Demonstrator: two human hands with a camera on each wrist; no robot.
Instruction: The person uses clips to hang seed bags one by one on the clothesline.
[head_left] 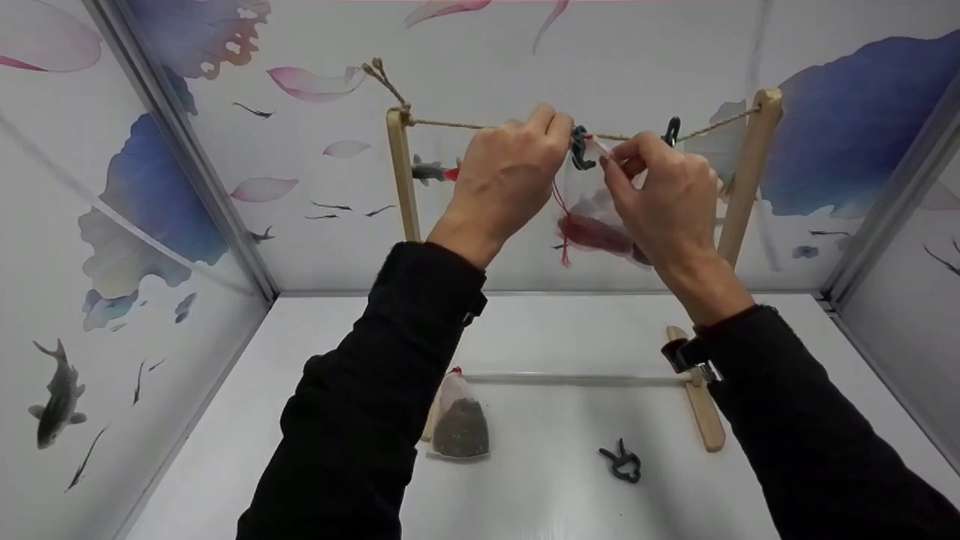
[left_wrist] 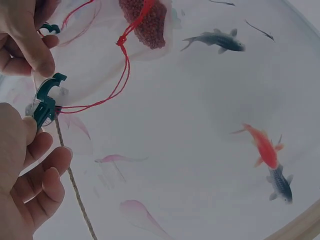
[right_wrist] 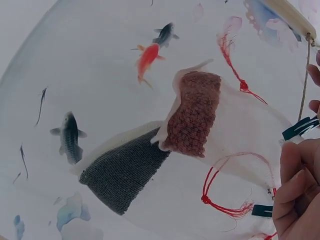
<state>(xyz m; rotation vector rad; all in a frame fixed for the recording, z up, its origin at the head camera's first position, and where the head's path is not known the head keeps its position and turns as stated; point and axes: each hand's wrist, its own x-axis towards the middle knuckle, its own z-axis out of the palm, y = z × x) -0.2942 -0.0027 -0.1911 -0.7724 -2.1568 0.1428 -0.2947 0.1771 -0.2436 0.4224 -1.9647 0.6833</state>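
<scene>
My left hand [head_left: 510, 172] is up at the rope and pinches a dark green clip [left_wrist: 46, 102] there. Opposite it, my right hand [head_left: 667, 195] pinches the thin top edge of a white mesh drawstring bag [right_wrist: 240, 122] between thumb and fingers, right beside that clip. Small reddish grains [right_wrist: 195, 112] fill the bottom of this bag, and its red cord [left_wrist: 122, 75] hangs in a loop from the clip. Behind it hangs a second bag with dark contents [right_wrist: 125, 172]. A second clip [head_left: 672, 131] sits on the rope, partly hidden by my right hand.
The twine rope [head_left: 450, 124] runs between two wooden posts [head_left: 742, 180]. A low rod [head_left: 577, 379] joins wooden feet [head_left: 705, 416] on the white table. Down there also lie another mesh bag with grey-brown contents [head_left: 461, 427] and a loose dark clip [head_left: 624, 465]. Printed panels enclose the space.
</scene>
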